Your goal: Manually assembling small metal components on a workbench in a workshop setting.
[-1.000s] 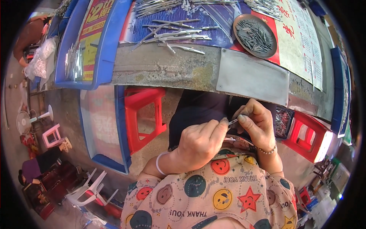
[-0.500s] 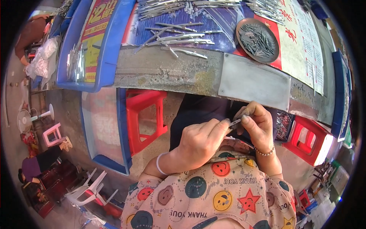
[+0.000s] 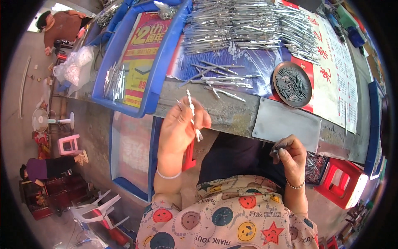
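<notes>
My left hand, raised at the table's front edge near the blue tray, grips a slim silver drawing compass between thumb and fingers. My right hand is closed in a pinch below the metal plate; a small dark piece seems to show at its fingertips, too small to name. Several similar compasses lie loosely on the blue printed sheet ahead. A round brown dish to the right holds many short, dark, pointed pieces.
Dense rows of silver compasses cover the table's far part. The blue tray at left holds more thin metal parts. Below are another blue tray and a red stool. Two other people are at far left.
My hands have separated. The left has moved up and left with the compass toward the blue tray; the right stays low, slightly farther right. The view has shifted, showing more of the table.
</notes>
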`<state>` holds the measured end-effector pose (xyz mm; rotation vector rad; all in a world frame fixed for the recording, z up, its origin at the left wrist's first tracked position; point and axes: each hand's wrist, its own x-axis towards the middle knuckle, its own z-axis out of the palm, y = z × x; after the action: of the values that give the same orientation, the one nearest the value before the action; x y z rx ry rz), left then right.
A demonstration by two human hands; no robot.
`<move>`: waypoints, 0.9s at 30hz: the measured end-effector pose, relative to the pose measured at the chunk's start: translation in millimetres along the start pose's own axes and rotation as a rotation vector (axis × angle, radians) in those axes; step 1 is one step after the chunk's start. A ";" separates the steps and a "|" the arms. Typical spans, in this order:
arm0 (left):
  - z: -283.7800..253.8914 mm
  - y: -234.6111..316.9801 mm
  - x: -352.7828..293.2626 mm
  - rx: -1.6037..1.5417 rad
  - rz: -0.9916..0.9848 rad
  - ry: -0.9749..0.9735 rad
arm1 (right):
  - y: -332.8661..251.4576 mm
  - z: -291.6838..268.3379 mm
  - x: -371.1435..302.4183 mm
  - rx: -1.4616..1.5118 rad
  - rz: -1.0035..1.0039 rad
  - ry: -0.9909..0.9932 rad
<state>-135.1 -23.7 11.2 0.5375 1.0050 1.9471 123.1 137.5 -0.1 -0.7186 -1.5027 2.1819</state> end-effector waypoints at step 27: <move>-31.5 28.7 74.9 1.613 0.306 0.144 | -4.0 -0.4 1.8 -0.075 0.079 -0.048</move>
<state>-211.2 16.4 15.4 1.4372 2.6060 0.9796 122.0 140.2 3.2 -0.7673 -1.6134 2.2257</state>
